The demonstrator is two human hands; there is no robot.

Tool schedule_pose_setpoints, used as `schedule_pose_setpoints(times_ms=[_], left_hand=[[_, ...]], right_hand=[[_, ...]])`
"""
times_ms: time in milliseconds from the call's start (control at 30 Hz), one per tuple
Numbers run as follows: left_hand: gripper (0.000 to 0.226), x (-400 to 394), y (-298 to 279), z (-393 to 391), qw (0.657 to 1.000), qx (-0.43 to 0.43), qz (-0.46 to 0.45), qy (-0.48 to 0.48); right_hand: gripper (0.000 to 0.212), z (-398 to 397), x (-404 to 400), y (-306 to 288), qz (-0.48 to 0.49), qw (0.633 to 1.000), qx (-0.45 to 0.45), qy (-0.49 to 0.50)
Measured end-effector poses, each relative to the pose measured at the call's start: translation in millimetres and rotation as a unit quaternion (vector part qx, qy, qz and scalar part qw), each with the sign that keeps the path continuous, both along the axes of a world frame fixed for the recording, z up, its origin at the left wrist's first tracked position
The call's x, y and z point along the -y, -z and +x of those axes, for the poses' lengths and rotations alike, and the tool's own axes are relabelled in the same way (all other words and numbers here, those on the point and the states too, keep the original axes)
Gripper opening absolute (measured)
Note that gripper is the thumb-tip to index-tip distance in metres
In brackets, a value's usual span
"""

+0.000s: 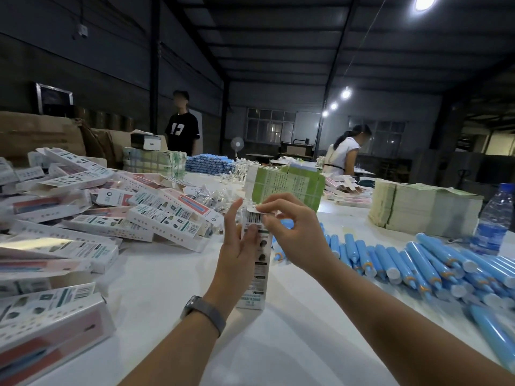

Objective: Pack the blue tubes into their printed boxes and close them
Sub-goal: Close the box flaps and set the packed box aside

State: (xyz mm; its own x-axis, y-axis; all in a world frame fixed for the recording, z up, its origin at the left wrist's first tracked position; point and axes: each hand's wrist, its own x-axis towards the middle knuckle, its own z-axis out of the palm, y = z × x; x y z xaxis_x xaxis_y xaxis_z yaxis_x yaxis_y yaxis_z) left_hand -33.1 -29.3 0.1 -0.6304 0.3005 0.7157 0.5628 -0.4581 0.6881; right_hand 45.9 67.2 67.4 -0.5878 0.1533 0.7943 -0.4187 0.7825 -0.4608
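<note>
The tall white printed cardboard box [257,263] stands upright on the white table [278,344], long axis vertical, gripped by the left hand [237,246]; the right hand [289,227] pinches its top flap, nearer the loose blue plastic tubes [418,260] lying rightward.

blue tubes [434,263], white box [255,260] — black barcode

A printed box [255,263] is held upright by the left hand [237,243]; its top flap [257,209] is pinched by the right hand [292,229]. Blue tubes [418,263] lie right on the worktop [172,274].
</note>
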Motion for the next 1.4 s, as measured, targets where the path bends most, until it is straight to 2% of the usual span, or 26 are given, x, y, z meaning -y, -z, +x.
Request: schedule_pose_setpoints(times_ms=[200, 367, 500, 700, 867, 1067, 1200, 1400], left_hand=[[0.046, 2, 1, 2, 0.999, -0.016, -0.021, -0.034], [0.043, 2, 1, 1, 0.997, -0.039, -0.036, -0.055], [0.048, 3, 2, -2, 0.996, -0.054, -0.044, -0.061], [0.052, 5, 0, 0, 0.996, -0.039, -0.053, -0.068], [0.044, 7, -1, 6, 0.994, -0.047, -0.062, -0.072], [0.039, 8, -3, 8, 0.994, -0.042, -0.061, -0.075], [0.04, 6, -2, 8, 0.994, -0.044, -0.063, -0.072], [0.039, 7, -1, 7, 0.995, -0.053, -0.065, -0.062]], right_hand=[[0.003, 1, 6, -10, -0.01, 1.0, 0.023, -0.006], [0.013, 4, 5, -24, 0.015, 0.997, 0.082, 0.004], [0.014, 4, 10, -21, 0.052, 0.996, 0.069, 0.015], [0.01, 3, 12, -20, 0.042, 0.997, 0.067, 0.003], [0.01, 7, 8, -31, 0.0, 0.994, 0.107, -0.023], [0.01, 4, 10, -33, 0.079, 0.993, 0.085, 0.015], [0.009, 2, 8, -31, 0.094, 0.993, 0.062, 0.023], [0.007, 0, 5, -41, 0.107, 0.988, 0.104, 0.029]])
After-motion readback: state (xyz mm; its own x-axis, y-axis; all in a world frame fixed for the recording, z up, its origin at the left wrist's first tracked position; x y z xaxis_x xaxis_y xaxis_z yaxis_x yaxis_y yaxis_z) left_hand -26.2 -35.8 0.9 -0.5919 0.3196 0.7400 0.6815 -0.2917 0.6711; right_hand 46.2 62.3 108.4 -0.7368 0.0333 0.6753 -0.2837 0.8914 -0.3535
